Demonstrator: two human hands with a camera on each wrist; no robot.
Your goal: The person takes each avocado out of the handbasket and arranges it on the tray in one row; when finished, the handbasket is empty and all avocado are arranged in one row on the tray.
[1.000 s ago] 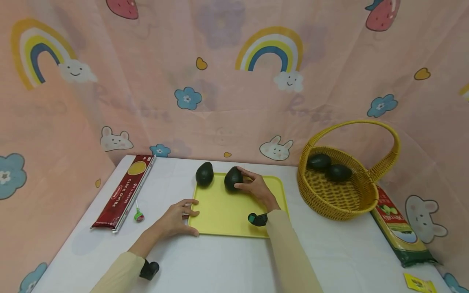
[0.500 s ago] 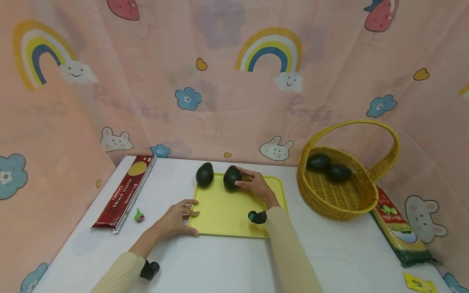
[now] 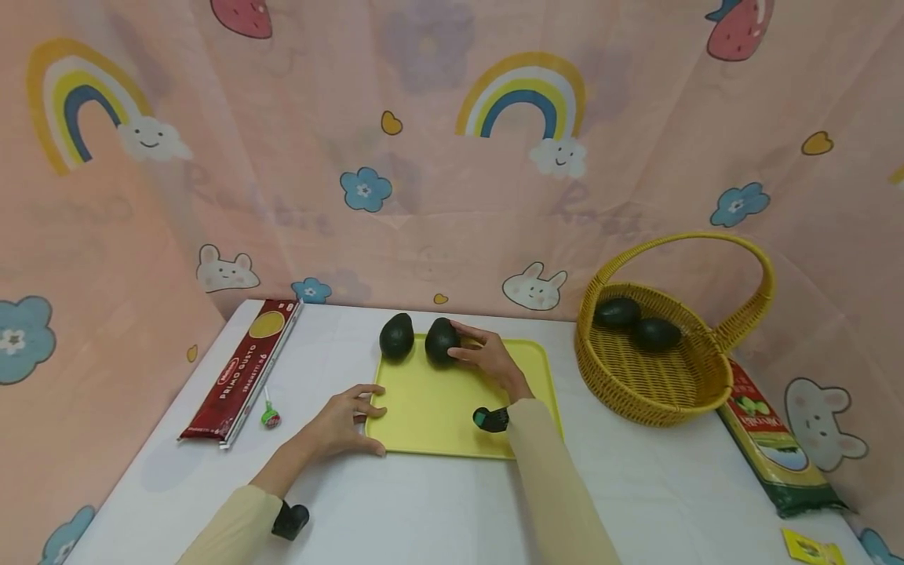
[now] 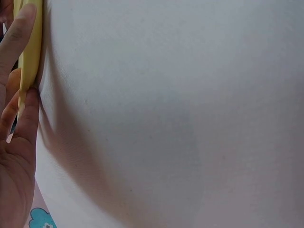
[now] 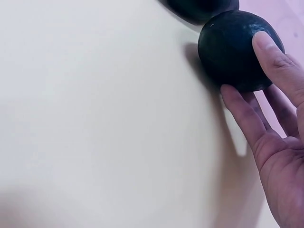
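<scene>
My right hand [image 3: 489,362] holds a dark green avocado [image 3: 441,343] by its right side, at the back of a yellow tray [image 3: 431,416]. In the right wrist view, the thumb and fingertips touch that avocado [image 5: 232,52]. Another avocado [image 3: 397,337] sits just left of it, at the tray's back left corner. My left hand [image 3: 342,424] grips the tray's front left corner, thumb at the front edge and fingers on the left rim. The left wrist view shows fingers at the tray's edge [image 4: 31,52], with part of the hand cut off.
A yellow wicker basket [image 3: 621,396] with two avocados [image 3: 655,335] stands at the right. Beside it lie a green and red packet [image 3: 773,447] and a small yellow sachet [image 3: 812,547]. A red spaghetti pack [image 3: 240,373] and a lollipop [image 3: 270,416] lie at the left.
My right hand has shifted slightly left with the avocado, narrowing the gap to the other avocado. The left hand and the tray have stayed in place.
</scene>
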